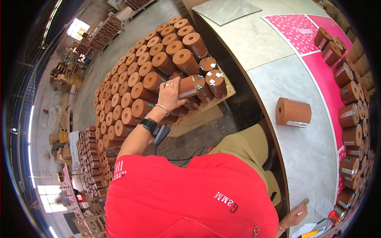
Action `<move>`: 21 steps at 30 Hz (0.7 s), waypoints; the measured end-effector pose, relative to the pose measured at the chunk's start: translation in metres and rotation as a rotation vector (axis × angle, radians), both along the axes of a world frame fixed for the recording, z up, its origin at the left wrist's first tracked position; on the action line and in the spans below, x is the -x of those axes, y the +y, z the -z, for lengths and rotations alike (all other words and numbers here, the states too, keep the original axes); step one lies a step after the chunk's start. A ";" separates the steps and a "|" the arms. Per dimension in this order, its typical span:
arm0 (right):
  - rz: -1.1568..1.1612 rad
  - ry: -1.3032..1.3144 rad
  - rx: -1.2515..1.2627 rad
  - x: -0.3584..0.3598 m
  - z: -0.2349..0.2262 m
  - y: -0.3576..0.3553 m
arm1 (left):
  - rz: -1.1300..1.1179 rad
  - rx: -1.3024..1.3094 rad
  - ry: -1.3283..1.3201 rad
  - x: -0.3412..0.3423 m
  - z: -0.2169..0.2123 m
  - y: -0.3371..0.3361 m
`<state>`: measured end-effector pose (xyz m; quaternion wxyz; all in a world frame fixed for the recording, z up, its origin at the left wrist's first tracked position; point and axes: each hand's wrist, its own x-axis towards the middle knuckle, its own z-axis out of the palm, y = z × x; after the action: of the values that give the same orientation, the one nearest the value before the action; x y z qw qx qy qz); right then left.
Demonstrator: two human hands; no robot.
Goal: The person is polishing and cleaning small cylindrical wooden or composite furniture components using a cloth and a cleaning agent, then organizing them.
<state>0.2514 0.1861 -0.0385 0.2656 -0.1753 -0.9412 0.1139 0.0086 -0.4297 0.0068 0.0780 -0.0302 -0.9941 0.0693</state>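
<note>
My left hand (pixel 168 95) reaches out to a pallet stack of brown cylinders and grips the end of one brown cylinder (pixel 188 86), which lies on its side with a metal strip along it. Its fingers curl over the near end. Beside it, one upright cylinder (pixel 216 83) has white patches on its top. At the lower right, my right hand (pixel 294 218) rests at the table edge, its fingers closed around a small, flat brown piece (pixel 305 201). A single brown cylinder (pixel 293 112) with a hole through it and a metal strip lies on the grey table (pixel 309 158).
Many similar cylinders (pixel 351 115) line the table's far right side, beside a pink printed sheet (pixel 321 75). A red-handled tool (pixel 333 216) and a yellow cutter (pixel 311 233) lie near my right hand. The pallet (pixel 230 89) stands across a gap from the table edge.
</note>
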 end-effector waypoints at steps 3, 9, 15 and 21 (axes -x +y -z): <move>0.004 0.002 0.000 0.001 -0.003 -0.003 | 0.100 0.045 0.117 -0.009 0.007 -0.011; -0.025 0.011 -0.008 0.006 -0.007 -0.006 | -0.019 -0.223 0.026 -0.010 -0.019 -0.019; 0.023 0.017 -0.010 0.001 0.000 -0.003 | 0.045 -0.018 0.131 0.009 -0.069 -0.028; 0.011 0.026 -0.024 0.001 0.001 -0.002 | -0.098 0.186 -0.062 0.041 -0.084 -0.036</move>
<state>0.2509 0.1837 -0.0394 0.2803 -0.1759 -0.9380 0.1033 -0.0320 -0.4661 0.0907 0.0407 0.0090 -0.9856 0.1642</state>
